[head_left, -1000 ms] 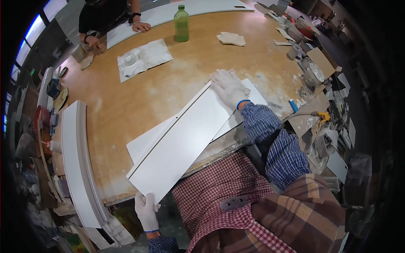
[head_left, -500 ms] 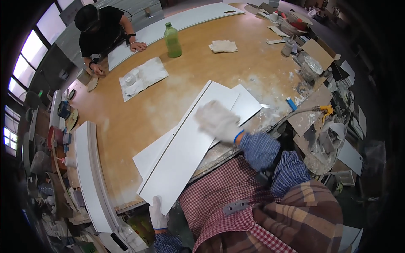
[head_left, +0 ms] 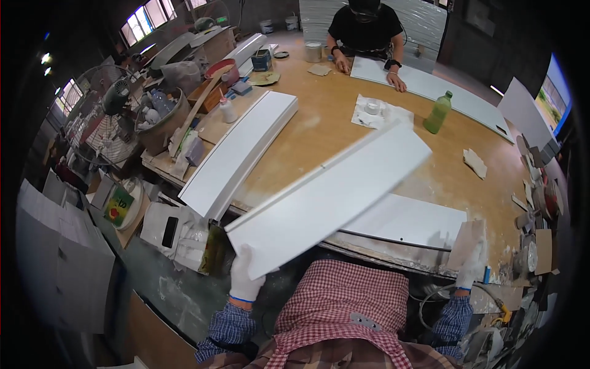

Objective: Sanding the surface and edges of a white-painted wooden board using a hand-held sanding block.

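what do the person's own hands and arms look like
The left hand and right hand each wear a white glove with a blue edge at the cuff; above are loose blue-and-white checked sleeves.

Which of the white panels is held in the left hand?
The slanting middle panel, partly covering another panel: only this one has its lower-left end in the left hand.

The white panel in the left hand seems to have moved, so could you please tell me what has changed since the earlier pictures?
The white panel has shifted left over the table, uncovering more of the lower panel. The right hand has left the white panel and moved right, to a tan sheet; its grip is unclear. The left hand still holds the near end; the green bottle still stands.
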`<state>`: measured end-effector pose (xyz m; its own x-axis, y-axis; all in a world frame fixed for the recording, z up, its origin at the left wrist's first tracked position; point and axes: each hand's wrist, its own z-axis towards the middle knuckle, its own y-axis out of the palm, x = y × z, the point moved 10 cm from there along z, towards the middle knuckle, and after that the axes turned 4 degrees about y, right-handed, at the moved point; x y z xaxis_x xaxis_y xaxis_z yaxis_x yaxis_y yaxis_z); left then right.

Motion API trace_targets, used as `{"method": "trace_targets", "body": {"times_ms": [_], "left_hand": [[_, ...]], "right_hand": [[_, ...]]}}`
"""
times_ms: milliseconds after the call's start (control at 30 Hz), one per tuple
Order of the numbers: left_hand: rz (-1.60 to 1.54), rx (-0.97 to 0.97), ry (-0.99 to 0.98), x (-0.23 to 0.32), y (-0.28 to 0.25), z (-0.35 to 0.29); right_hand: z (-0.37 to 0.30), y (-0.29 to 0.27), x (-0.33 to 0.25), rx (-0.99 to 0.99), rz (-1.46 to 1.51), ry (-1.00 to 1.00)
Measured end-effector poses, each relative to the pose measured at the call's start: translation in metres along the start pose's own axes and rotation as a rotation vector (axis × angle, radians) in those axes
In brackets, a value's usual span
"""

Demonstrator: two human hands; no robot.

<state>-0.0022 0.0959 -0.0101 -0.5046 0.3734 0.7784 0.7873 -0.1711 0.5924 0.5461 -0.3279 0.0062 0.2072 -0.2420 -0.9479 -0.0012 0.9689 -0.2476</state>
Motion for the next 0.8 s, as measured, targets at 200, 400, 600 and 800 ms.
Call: {"method": "trace_targets", "body": {"times_ms": [200, 400, 600, 800], "left_hand": [[0.187, 0.181, 0.338, 0.116, -0.036, 0.054], [0.095, 0.263, 0.345, 0.151, -0.082, 0.129], [0.065, 0.275, 0.322, 0.151, -0.099, 0.153], [0.437, 0.193, 0.318, 0.141, -0.144, 0.198]], "right_hand": [[-0.027, 0.003, 0.0, 0.078, -0.161, -0.046], [-0.035, 0.002, 0.01, 0.061, -0.048, 0.053], [-0.047, 0.007, -0.002, 0.034, 0.103, 0.059], [-0.054, -0.02, 0.044, 0.067, 0.135, -0.002]]}}
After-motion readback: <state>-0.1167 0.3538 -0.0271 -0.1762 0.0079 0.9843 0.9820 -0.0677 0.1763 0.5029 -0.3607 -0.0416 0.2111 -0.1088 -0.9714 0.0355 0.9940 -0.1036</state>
